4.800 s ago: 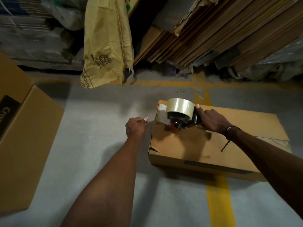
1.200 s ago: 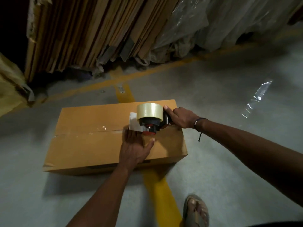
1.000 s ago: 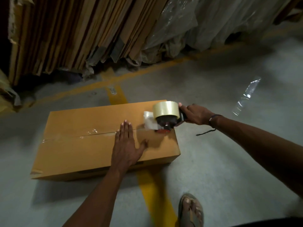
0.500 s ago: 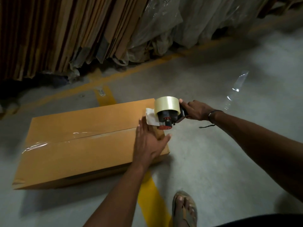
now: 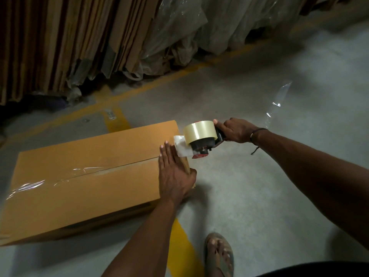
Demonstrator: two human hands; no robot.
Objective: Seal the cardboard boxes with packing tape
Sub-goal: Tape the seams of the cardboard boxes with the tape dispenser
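The left hand (image 5: 175, 176) lies flat on the right end of the cardboard box (image 5: 85, 176), fingers straight and pressed to the top beside the centre seam, thumb hooked over the box's end edge. The right hand (image 5: 236, 130) is curled round the handle of the tape dispenser (image 5: 201, 140) and holds it just past the box's right end, the roll of clear tape (image 5: 199, 130) uppermost and the red nose low, close to the top corner of the box. A white tab on the dispenser sits just beside the left fingertips (image 5: 165, 145). A cord bracelet (image 5: 254, 136) circles the right wrist.

The box rests on the concrete floor (image 5: 279, 186), lying across a painted yellow line (image 5: 183, 250). A strip of clear tape (image 5: 60, 176) runs along the seam from the left end, shining where it catches light. A sandalled foot (image 5: 219, 254) stands at the bottom edge, near the yellow line. Behind the box, flattened cardboard sheets (image 5: 60, 43) lean in a stack, with crumpled plastic wrap (image 5: 199, 31) next to them. A loose scrap of clear film (image 5: 277, 102) lies on the floor beyond the right hand.
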